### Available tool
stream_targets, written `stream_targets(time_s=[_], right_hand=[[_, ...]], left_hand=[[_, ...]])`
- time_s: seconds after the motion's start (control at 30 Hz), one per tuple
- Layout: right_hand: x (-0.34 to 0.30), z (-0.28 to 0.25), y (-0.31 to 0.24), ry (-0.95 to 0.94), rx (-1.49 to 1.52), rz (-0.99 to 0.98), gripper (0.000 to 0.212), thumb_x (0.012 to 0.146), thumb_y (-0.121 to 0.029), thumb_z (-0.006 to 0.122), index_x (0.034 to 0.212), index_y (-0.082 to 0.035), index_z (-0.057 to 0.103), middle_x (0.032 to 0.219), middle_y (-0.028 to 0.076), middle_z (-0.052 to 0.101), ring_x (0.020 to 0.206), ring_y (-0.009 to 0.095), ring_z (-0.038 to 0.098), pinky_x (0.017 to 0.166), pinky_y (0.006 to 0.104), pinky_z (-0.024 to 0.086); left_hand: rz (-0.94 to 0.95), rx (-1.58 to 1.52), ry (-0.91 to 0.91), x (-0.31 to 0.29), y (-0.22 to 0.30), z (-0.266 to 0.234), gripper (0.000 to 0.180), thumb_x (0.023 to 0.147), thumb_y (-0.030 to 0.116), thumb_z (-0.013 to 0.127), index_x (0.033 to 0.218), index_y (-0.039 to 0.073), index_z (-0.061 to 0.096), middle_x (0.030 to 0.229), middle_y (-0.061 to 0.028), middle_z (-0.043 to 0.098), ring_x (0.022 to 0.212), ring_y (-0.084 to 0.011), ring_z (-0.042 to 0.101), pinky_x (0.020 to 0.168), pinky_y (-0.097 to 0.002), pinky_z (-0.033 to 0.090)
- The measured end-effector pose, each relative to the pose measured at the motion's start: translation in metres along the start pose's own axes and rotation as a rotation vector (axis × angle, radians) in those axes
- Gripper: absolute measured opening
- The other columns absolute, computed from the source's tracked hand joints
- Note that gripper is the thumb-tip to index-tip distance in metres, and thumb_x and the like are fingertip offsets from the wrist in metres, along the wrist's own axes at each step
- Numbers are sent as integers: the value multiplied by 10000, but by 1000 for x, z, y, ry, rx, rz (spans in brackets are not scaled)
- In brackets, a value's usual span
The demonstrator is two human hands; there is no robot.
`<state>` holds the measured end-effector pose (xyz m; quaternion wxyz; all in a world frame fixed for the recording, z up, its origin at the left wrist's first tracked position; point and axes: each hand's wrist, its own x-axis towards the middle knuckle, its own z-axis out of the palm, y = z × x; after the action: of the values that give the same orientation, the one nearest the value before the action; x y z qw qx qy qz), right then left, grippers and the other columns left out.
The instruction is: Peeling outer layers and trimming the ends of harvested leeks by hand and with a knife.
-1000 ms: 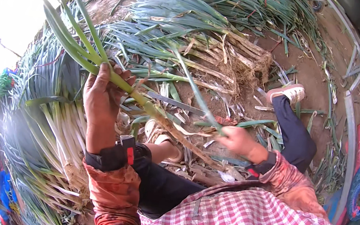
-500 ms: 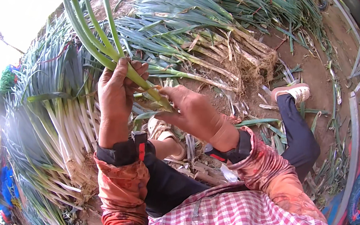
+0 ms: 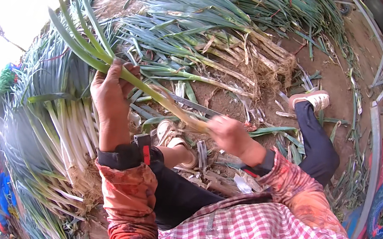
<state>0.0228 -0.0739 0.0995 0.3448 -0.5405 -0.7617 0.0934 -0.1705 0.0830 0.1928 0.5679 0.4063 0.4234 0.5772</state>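
My left hand is closed round the upper stem of a large green onion, where the pale stem splits into several long green leaves. The stalk slants down to the right, its pale lower end meeting my right hand. That hand is closed and slightly smeared by motion. A dark flat strip, which looks like a stripped outer leaf, runs beside the stalk up to my right fingers. What exactly they pinch is partly hidden.
Stacked green onions with white stems lie on the left. Unpeeled, rooty ones lie ahead on the soil. Leaf scraps litter the ground around my shoes. A metal frame stands at the right.
My right hand has moved down and right, from the stem's middle to its lower end. My left hand has shifted slightly left with the onion, and more pale stem shows.
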Motion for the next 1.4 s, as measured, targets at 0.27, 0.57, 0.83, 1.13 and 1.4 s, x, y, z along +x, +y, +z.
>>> stream_targets(time_s=[0.27, 0.57, 0.83, 1.13, 1.4], right_hand=[[-114, -57, 82, -491, -196, 716, 233, 736, -169, 473, 920, -37, 528, 764, 168, 570, 736, 305, 554, 642, 375, 445], [72, -1, -41, 190, 517, 344, 256, 851, -260, 429, 962, -36, 373, 676, 161, 562, 628, 306, 568, 524, 385, 422], [85, 12, -53, 335, 512, 375, 200, 837, -231, 490, 775, -41, 482, 550, 92, 477, 477, 164, 468, 459, 279, 363], [88, -1, -48, 4, 1165, 551, 282, 867, -239, 422, 709, -19, 500, 506, 15, 492, 394, 73, 437, 367, 206, 342], [84, 0, -52, -1, 1221, 642, 282, 872, -248, 414, 752, -4, 489, 518, 30, 493, 402, 84, 445, 385, 217, 364]], left_hand=[[18, -102, -29, -4, 9, 2, 138, 814, 87, 498, 909, -1, 451, 764, -135, 583, 684, -237, 609, 592, -317, 531], [22, -223, -106, -4, -7, 16, 224, 862, 179, 425, 919, -36, 446, 832, -147, 539, 803, -268, 569, 754, -396, 483], [-26, -409, -124, -14, -4, 18, 189, 866, 190, 423, 885, 5, 452, 777, -92, 513, 755, -234, 552, 735, -384, 469], [-26, -595, -390, -23, 10, 19, 206, 860, 221, 442, 924, 26, 448, 785, -44, 466, 722, -148, 464, 678, -291, 400], [-102, -950, -597, -19, 5, 22, 194, 850, 184, 462, 934, 16, 412, 703, -22, 390, 575, -94, 360, 514, -206, 326]])
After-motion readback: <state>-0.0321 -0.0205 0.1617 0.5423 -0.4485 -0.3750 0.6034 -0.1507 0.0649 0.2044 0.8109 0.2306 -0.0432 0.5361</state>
